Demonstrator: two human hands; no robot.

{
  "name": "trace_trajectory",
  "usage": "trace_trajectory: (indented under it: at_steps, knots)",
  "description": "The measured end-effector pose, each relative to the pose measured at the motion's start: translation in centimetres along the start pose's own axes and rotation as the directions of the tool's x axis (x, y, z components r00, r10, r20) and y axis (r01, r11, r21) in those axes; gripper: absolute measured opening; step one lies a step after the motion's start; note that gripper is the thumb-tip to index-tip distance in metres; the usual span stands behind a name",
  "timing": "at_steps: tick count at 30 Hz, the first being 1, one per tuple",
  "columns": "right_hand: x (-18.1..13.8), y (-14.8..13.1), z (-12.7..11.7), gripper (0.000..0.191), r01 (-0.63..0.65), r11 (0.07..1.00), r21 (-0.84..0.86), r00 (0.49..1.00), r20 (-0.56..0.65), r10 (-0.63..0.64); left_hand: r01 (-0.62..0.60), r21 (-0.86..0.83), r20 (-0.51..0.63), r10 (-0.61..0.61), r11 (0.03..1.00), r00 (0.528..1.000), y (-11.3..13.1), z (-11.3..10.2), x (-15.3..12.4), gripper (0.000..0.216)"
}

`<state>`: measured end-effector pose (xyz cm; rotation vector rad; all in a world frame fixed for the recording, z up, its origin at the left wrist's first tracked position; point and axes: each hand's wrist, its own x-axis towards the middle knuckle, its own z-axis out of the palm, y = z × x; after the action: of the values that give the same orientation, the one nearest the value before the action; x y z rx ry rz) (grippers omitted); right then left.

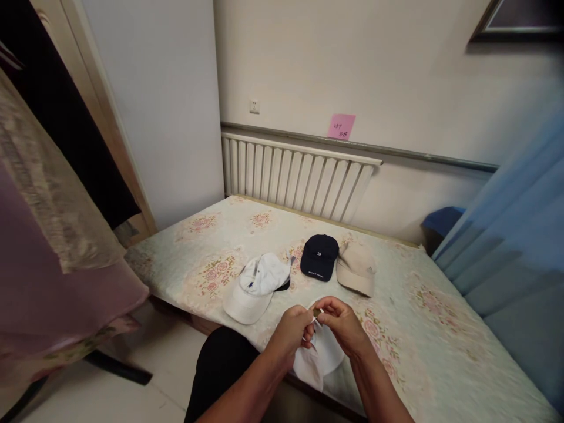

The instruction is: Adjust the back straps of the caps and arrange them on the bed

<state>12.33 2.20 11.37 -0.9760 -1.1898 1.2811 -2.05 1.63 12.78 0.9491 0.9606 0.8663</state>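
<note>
Near the front edge of the bed, a white cap (330, 351) hangs below my two hands. My left hand (296, 329) is closed on the cap's upper edge, fingers curled and thumb on top. From the other side my right hand (342, 322) pinches the same edge, at a small brass-coloured piece (316, 313) that looks like the strap buckle. Beyond them lies another white cap (261, 282) with a small dark logo, its brim toward me. A dark navy cap (319, 257) and a beige cap (356, 269) sit side by side to its right.
The bed (432, 352) has a pale green floral cover. A white radiator (291, 173) and a pipe run along the wall behind. A blue curtain (520, 235) hangs at the right. Clothes (57, 252) hang at the left, above a dark leg (118, 367) on the floor.
</note>
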Motion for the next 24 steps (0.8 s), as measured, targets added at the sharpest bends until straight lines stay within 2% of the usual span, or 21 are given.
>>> trace_trajectory:
  at_steps: [4, 6, 11, 24]
  knots:
    - [0.0, 0.0, 0.0, 0.016, 0.030, 0.996, -0.089, 0.999, -0.021, -0.032, -0.148, 0.112, -0.105, 0.160, 0.983, 0.982, -0.9, -0.1, 0.6, 0.018]
    - [0.0, -0.1, 0.0, 0.016, 0.029, 0.994, -0.110, 0.999, -0.032, -0.032, -0.195, 0.147, -0.099, 0.210, 0.970, 0.973, -1.2, -0.3, 0.9, 0.023]
    - [-0.2, 0.0, -0.1, 0.016, -0.023, 0.991, -0.135, 0.999, -0.051, 0.017, -0.179, 0.180, -0.010, 0.184, 0.967, 0.983, -1.7, -0.9, 1.2, 0.023]
    - [-0.4, -0.1, 0.2, 0.015, -0.087, 0.987, -0.132, 0.990, -0.122, 0.071, -0.313, 0.544, -0.064, 0.410, 0.779, 0.910, -2.1, -1.1, 0.7, 0.010]
